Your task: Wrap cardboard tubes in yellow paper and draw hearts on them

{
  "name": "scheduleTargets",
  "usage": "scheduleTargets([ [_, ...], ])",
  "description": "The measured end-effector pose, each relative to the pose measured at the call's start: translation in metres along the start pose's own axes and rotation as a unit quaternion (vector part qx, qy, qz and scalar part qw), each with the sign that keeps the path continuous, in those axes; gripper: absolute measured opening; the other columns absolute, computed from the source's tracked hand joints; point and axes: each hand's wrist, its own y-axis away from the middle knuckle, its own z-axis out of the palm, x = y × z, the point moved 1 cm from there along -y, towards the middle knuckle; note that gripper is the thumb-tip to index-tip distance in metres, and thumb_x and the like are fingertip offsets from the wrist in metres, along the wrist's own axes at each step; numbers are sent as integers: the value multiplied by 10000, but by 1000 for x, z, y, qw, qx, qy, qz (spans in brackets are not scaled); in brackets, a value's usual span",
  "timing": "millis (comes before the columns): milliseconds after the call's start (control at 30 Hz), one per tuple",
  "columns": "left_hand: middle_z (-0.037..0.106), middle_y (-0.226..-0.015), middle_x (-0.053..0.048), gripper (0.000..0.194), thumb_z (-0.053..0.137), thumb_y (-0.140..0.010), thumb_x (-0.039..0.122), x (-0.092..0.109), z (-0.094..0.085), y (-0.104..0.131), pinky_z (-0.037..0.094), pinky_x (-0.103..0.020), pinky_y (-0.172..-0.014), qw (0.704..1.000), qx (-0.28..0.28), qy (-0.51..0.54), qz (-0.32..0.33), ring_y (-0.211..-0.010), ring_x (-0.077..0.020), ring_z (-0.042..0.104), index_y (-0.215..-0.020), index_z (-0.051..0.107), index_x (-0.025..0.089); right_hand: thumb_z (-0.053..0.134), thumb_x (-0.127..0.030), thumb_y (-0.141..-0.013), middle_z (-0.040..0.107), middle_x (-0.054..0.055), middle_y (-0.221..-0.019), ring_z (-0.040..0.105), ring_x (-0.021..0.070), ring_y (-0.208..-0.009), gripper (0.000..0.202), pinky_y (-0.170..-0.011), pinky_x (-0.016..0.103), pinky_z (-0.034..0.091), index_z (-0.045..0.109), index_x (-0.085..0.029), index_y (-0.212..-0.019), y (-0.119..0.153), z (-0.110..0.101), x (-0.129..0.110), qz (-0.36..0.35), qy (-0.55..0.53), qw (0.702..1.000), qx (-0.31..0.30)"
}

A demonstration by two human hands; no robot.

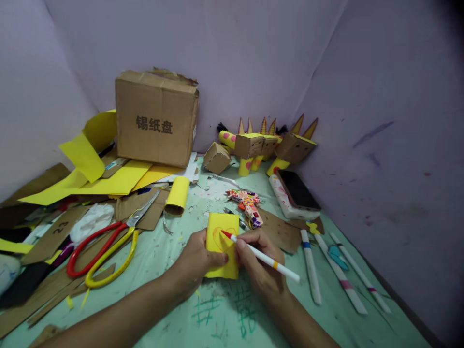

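Note:
My left hand [199, 263] is closed around the left side of a yellow paper-covered piece [230, 266], its thumb lying across the front. An orange heart outline is drawn on the upper part of that yellow face. Between the fingers of my right hand [263, 258] is a white marker [270, 261] with an orange band and a red-orange tip. Its tip is at the heart, touching or very close to the paper. Just beyond stands a yellow paper-covered tube [177, 195], tilted, with a brown cardboard inside.
Scissors [112, 241] with red and yellow handles lie at left among cardboard scraps and yellow sheets [108, 181]. A cardboard box [155, 118] stands behind. Cardboard giraffe-like figures [270, 145] are at the back right. Capped markers [311, 266] and a phone [299, 188] lie right.

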Motion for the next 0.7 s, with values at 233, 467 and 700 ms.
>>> scheduleTargets([
  [233,685,-715,-47,426,686,-480,89,0,0,0,493,-280,-583,1000,13,-11,6,-637,-194,623,-895,592,96,586,-370,-795,628,7,-641,557,134,-541,186,-490,224,423,622,-188,-784,0,1,-5,-1,8,1000,-29],
  [467,681,-704,-40,412,689,-479,95,-1,-1,0,487,-270,-567,1000,19,-17,11,-617,-182,612,-881,599,96,592,-369,-787,618,0,-607,550,129,-527,182,-472,209,410,625,-191,-770,0,0,-7,15,14,1000,-20],
  [700,677,-716,-38,425,700,-467,89,0,0,1,494,-286,-582,1000,24,-10,6,-626,-191,616,-877,591,102,592,-353,-789,628,3,-633,553,128,-542,167,-484,209,411,622,-191,-765,1,-1,-7,1,11,999,-38],
])
